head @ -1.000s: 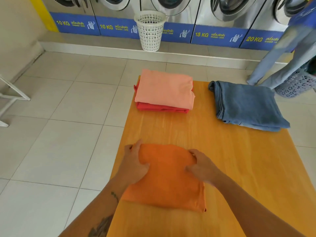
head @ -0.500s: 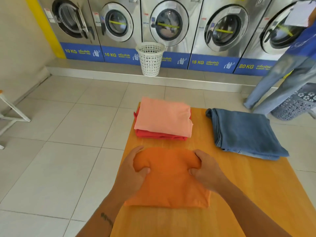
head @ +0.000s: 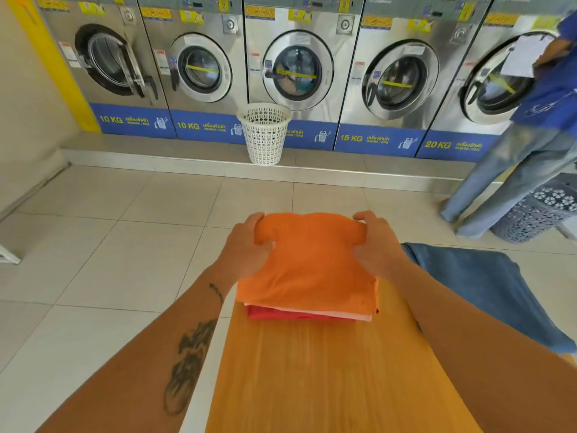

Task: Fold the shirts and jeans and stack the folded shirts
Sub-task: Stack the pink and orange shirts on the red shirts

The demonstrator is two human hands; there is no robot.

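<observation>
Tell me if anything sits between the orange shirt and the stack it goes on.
Nothing visible does. The orange shirt, gripped by the left hand and right hand, already lies over the pink shirt and red shirt on the table.

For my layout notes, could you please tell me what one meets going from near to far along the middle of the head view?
Bare wooden table → red shirt at the bottom of the stack → orange shirt on top, gripped by both hands → tiled floor → white basket → washing machines.
</observation>
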